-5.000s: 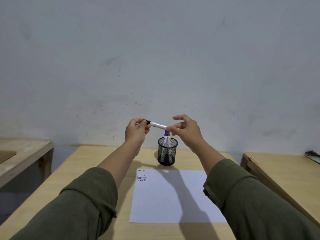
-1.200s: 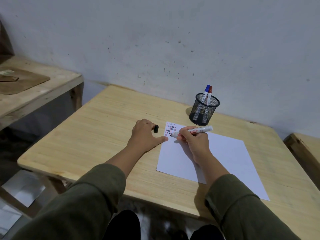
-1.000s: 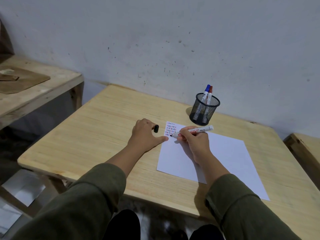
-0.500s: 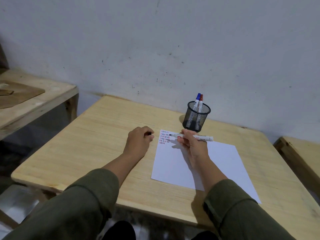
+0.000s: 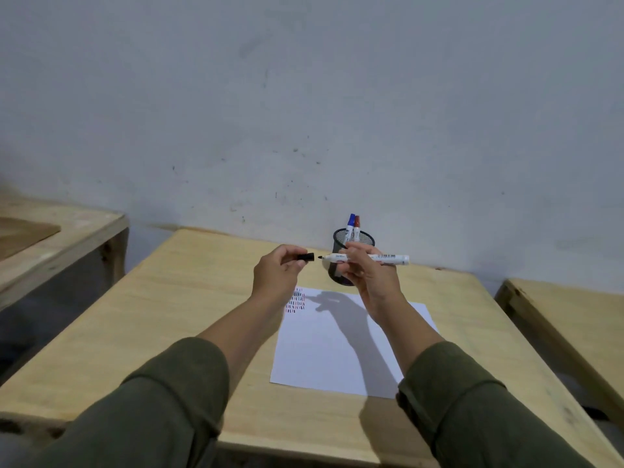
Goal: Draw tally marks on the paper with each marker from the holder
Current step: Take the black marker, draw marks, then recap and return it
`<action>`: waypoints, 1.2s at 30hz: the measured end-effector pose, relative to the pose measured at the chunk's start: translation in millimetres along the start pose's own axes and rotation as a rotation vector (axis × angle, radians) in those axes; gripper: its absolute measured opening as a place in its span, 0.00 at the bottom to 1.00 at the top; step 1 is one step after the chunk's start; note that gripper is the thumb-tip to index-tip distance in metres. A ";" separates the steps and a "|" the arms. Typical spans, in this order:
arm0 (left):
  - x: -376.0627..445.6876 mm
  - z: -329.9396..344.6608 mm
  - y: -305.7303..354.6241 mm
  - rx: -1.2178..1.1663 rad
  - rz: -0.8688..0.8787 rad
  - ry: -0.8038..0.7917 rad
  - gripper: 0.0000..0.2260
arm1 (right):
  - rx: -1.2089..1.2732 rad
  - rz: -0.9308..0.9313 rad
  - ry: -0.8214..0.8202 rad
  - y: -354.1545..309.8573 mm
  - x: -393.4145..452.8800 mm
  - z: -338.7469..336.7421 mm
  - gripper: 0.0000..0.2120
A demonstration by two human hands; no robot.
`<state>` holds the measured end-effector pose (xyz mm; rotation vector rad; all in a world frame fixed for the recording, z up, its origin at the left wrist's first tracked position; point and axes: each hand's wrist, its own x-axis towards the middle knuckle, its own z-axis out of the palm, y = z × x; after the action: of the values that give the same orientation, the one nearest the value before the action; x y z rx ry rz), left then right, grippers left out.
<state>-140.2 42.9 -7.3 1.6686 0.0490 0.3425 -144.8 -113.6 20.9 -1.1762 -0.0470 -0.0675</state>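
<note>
My right hand (image 5: 371, 282) holds the uncapped white black-tipped marker (image 5: 366, 258) level above the white paper sheet (image 5: 337, 352); my left hand (image 5: 275, 275) fingers pinch its small black cap (image 5: 305, 257) just beside the tip.

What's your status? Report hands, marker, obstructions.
Left hand pinching black cap. Right hand holding uncapped marker, tip facing cap, just apart. Nothing between.

Both arms reach forward, raised; left hand (image 5: 277, 271) pinches a cap (image 5: 305, 257), right hand (image 5: 368, 276) grips a marker (image 5: 368, 258) level.
</note>
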 end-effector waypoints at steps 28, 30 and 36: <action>-0.7 17.9 21.9 -0.112 -0.059 -0.209 0.06 | -0.003 0.024 -0.074 -16.1 2.0 -9.7 0.04; -2.0 18.6 24.1 -0.073 -0.034 -0.188 0.07 | 0.012 0.035 -0.077 -15.2 2.3 -9.8 0.04; -4.9 20.4 27.2 0.158 0.117 -0.092 0.06 | 0.070 0.053 -0.057 -9.7 2.9 -7.8 0.05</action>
<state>-144.4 18.5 16.6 1.8463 -0.0924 0.3570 -142.7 -124.6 27.1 -1.1085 -0.0674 0.0142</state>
